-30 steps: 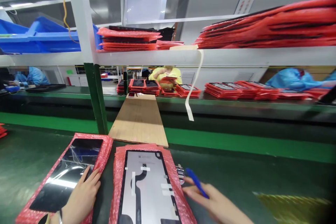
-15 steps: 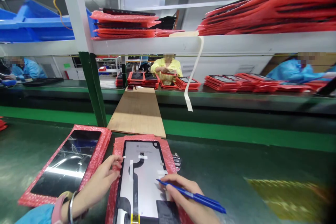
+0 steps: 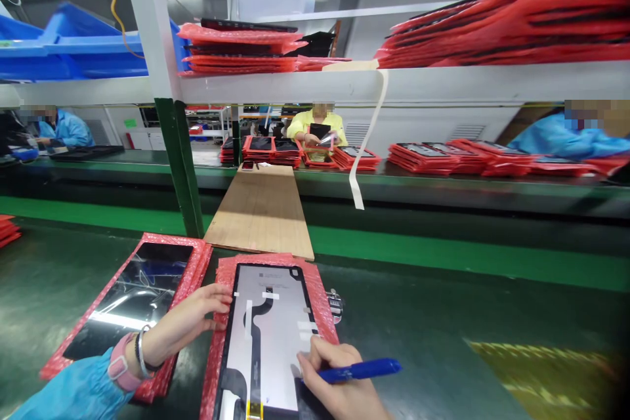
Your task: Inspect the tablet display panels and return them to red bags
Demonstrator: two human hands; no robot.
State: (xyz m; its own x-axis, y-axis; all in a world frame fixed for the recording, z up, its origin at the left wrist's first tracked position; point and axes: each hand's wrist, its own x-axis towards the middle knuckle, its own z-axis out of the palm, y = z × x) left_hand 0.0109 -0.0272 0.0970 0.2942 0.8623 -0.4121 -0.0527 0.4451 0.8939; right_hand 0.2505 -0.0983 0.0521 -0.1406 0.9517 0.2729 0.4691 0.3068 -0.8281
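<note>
A display panel lies back side up on red bubble wrap, with a dark flex cable and white tape strips on its pale back. My right hand is closed around a blue pen, low over the panel's right side; the pen's tip is hidden behind the fingers. At the panel's left edge rests my left hand, fingers stretched out and touching the bubble wrap. Left of it, a black glossy panel lies on another stack of red bubble wrap.
A wooden board bridges to the far bench. Red-wrapped stacks fill the shelf above, with blue bins at left. A small metallic object sits beside the panel. A co-worker in yellow and others in blue work opposite.
My right hand has turned the pen from slanting with its tip visible to nearly level across the hand. My left hand has shifted slightly up, its fingers straighter. The view has moved a little.
</note>
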